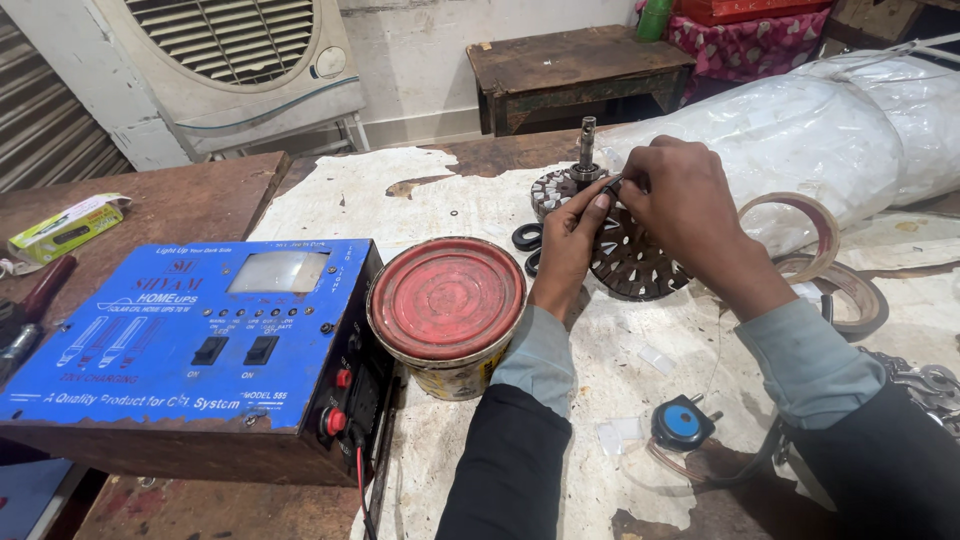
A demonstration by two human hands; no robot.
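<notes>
A round slotted metal motor core [632,262] with an upright steel shaft [586,148] lies on the bench. My left hand [570,245] reaches up to its near left edge, fingertips pinched close to the shaft base. From the right, my right hand [683,195] covers the top of the core, and its fingertips meet those of the left hand on a small dark part [612,185]. Which hand carries the part cannot be told. Both sleeves are grey cuffs under black.
A red-lidded tin [447,300] stands left of my left arm. A blue power supply box [190,335] sits further left. Tape rolls [820,250] and a white plastic-wrapped bundle [800,130] lie right. A blue plug [683,424] and black rings [527,238] rest on the paper-covered bench.
</notes>
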